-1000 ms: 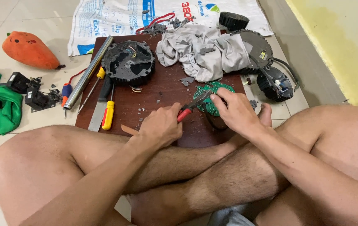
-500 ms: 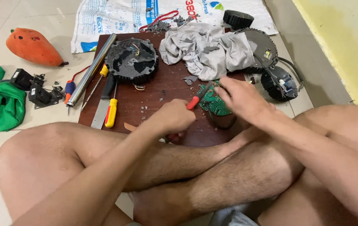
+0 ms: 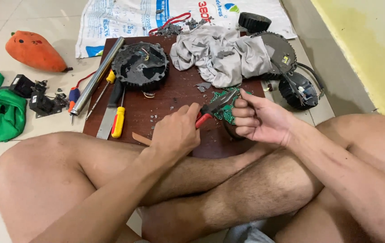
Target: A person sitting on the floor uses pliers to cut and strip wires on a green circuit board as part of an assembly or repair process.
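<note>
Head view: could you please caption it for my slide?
Left hand works red-handled pliers on a green circuit board held by right hand.

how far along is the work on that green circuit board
Done: the black round housing lies opened on the brown board, chips scattered around. In hand: the left hand works red-handled pliers on the green circuit board, held by the right hand. Left: the board remains in one piece.
</note>
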